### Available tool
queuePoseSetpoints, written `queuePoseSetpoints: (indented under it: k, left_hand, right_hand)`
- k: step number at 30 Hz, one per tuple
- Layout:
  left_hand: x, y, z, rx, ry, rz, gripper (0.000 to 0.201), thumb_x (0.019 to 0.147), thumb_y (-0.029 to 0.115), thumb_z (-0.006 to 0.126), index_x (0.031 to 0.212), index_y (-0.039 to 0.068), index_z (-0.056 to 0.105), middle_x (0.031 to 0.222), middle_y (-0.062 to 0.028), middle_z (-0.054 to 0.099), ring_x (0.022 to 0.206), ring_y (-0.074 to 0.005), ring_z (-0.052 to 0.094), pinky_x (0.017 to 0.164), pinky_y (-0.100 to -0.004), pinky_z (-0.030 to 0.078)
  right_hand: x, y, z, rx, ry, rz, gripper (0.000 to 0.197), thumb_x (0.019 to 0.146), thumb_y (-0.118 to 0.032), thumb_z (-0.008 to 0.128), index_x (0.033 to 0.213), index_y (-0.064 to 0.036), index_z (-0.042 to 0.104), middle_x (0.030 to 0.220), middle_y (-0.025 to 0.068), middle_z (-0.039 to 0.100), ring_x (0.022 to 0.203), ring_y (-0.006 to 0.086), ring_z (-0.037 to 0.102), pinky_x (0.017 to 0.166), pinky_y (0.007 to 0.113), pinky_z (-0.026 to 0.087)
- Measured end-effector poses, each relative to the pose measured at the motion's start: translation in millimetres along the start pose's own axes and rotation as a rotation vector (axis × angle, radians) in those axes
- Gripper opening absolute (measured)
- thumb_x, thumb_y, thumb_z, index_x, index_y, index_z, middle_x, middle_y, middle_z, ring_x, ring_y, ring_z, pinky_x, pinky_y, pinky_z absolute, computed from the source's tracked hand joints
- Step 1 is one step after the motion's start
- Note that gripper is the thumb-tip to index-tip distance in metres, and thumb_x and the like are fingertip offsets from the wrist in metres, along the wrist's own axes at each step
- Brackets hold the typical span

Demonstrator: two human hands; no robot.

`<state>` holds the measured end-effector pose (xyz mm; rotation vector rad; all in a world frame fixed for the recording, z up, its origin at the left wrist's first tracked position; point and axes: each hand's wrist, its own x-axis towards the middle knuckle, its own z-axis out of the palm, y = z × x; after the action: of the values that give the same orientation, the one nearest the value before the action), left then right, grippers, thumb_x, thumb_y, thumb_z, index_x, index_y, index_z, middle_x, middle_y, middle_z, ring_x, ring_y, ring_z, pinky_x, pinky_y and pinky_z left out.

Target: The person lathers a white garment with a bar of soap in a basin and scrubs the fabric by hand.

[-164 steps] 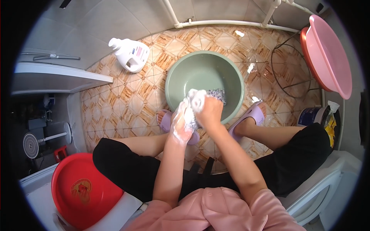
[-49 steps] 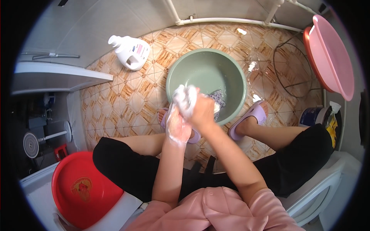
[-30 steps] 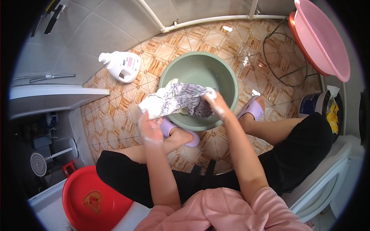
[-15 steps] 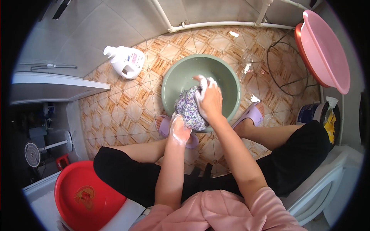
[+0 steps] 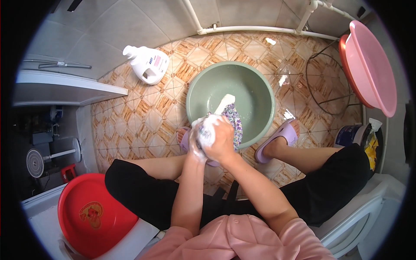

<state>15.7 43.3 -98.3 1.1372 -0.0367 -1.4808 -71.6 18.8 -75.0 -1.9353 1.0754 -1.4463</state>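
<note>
A purple, white and green patterned cloth (image 5: 232, 118) is bunched between my two hands, over the near left rim of the green basin (image 5: 265, 93). Its loose end trails into the basin, and a pale strip (image 5: 225, 103) sticks up beside it; I cannot tell whether that strip is part of the cloth. White suds cover the bunched part. My left hand (image 5: 198, 141) is closed round the cloth from the left, its fingers partly hidden under foam. From the right, my right hand (image 5: 221, 138) presses on the same soapy bundle with its fingers curled.
A white detergent bottle (image 5: 149, 65) stands on the patterned tile floor, left of the basin. A red basin (image 5: 117, 232) is at lower left. At right are a pink basin (image 5: 375, 69), a wire ring (image 5: 308, 82) and a tub (image 5: 345, 135). My feet in lilac slippers (image 5: 273, 143) flank the green basin.
Both hands have drawn closer together and moved toward me and left, to the basin's rim. The cloth, earlier a broad bundle, is now squeezed between them with an end hanging out.
</note>
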Motion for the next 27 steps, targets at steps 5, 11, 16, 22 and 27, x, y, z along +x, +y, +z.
queuePoseSetpoints:
  k: [5, 11, 16, 22, 27]
  left_hand:
    - [5, -16, 16, 0.234, 0.123, 0.294, 0.022, 0.09, 0.014, 0.046, 0.105, 0.001, 0.054, 0.096, -0.0059, 0.057, 0.09, -0.0159, 0.057, 0.082, -0.0291, 0.046]
    - [4, -4, 20, 0.211, -0.046, 0.321, 0.022, 0.087, 0.009, 0.045, 0.105, 0.0, 0.054, 0.098, -0.0069, 0.057, 0.09, -0.017, 0.056, 0.082, -0.0286, 0.045]
    - [12, 7, -7, -0.279, -0.022, -0.029, 0.044, 0.087, 0.039, 0.048, 0.107, 0.001, 0.054, 0.107, -0.0148, 0.058, 0.097, -0.026, 0.058, 0.085, -0.0377, 0.047]
    - [-2, -18, 2, -0.283, -0.117, -0.15, 0.043, 0.091, 0.036, 0.046, 0.12, 0.003, 0.049, 0.119, -0.0136, 0.055, 0.108, -0.0279, 0.053, 0.096, -0.0387, 0.041]
    - [-1, -1, 8, -0.076, -0.247, 0.06, 0.057, 0.073, -0.002, 0.053, 0.128, 0.003, 0.042, 0.122, -0.0117, 0.051, 0.113, -0.0233, 0.05, 0.097, -0.0342, 0.041]
  right_hand:
    - [7, 34, -15, 0.849, 0.018, 1.01, 0.03, 0.085, -0.033, 0.058, 0.086, -0.0028, 0.059, 0.076, 0.0076, 0.061, 0.071, 0.0162, 0.057, 0.063, 0.029, 0.043]
    - [10, 42, -31, 1.117, -0.17, 0.952, 0.05, 0.078, -0.024, 0.068, 0.121, -0.0054, 0.048, 0.111, 0.0103, 0.056, 0.104, 0.0181, 0.051, 0.093, 0.03, 0.039]
    - [-2, 0, 4, 0.484, 0.034, 0.558, 0.021, 0.069, -0.009, 0.07, 0.084, -0.002, 0.058, 0.079, 0.0108, 0.058, 0.076, 0.0276, 0.057, 0.076, 0.036, 0.045]
    - [10, 24, -15, 0.332, -0.007, 0.566, 0.013, 0.074, -0.009, 0.065, 0.075, -0.0004, 0.055, 0.071, 0.0131, 0.055, 0.065, 0.0282, 0.055, 0.06, 0.032, 0.044]
    - [27, 50, -35, 0.975, 0.063, 1.028, 0.036, 0.088, -0.036, 0.052, 0.087, -0.0008, 0.059, 0.073, 0.0039, 0.058, 0.066, 0.0111, 0.053, 0.064, 0.024, 0.043]
